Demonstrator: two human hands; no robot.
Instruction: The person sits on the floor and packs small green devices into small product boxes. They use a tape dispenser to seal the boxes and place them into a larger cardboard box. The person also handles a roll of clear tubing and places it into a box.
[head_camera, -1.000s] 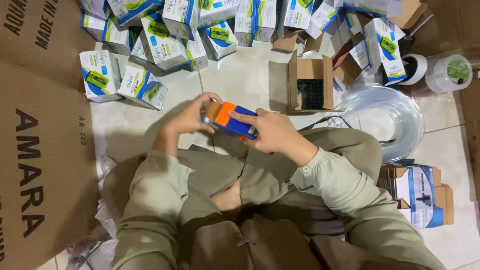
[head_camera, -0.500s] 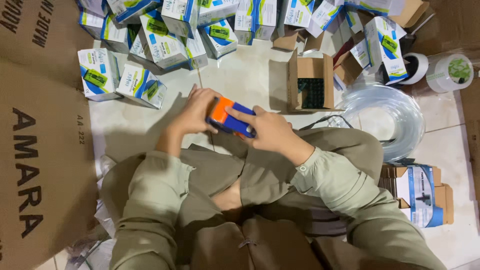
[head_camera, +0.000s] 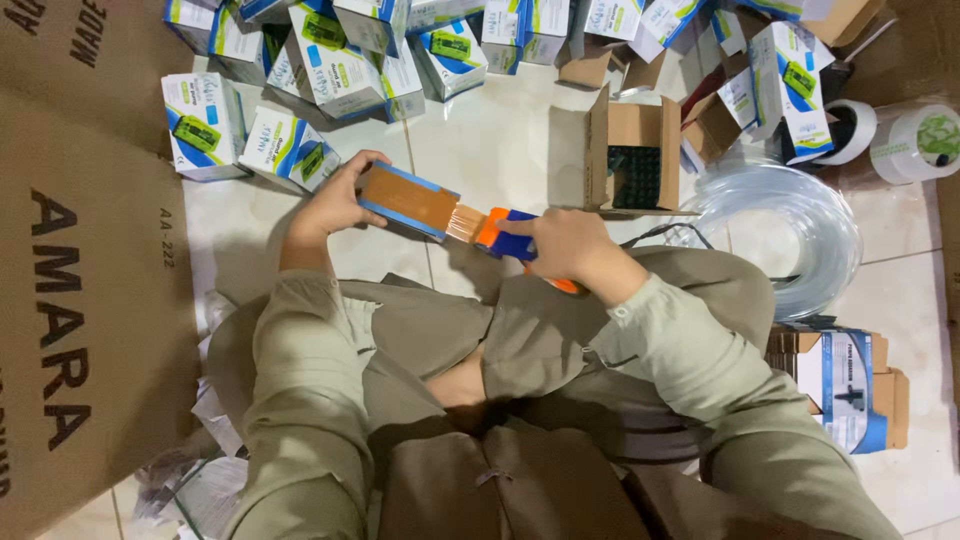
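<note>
My left hand (head_camera: 335, 200) grips the far end of a small cardboard box (head_camera: 410, 198) with a brown face and a blue edge, held above the floor in front of my knees. My right hand (head_camera: 560, 245) is closed around an orange and blue tape dispenser (head_camera: 500, 235). A strip of brown tape (head_camera: 462, 224) runs from the dispenser to the near end of the box. Both sleeves are olive green.
Many small white, blue and green product boxes (head_camera: 290, 150) lie across the far floor. An open brown carton (head_camera: 635, 155), coiled clear tubing (head_camera: 800, 240) and tape rolls (head_camera: 915, 140) sit to the right. Large cardboard sheets (head_camera: 80, 300) lie left; more boxes (head_camera: 850, 385) sit by my right knee.
My hands were together on the dispenser and box. Now they have drawn apart: the left hand moved the box leftward, and a strip of tape stretches between box and dispenser.
</note>
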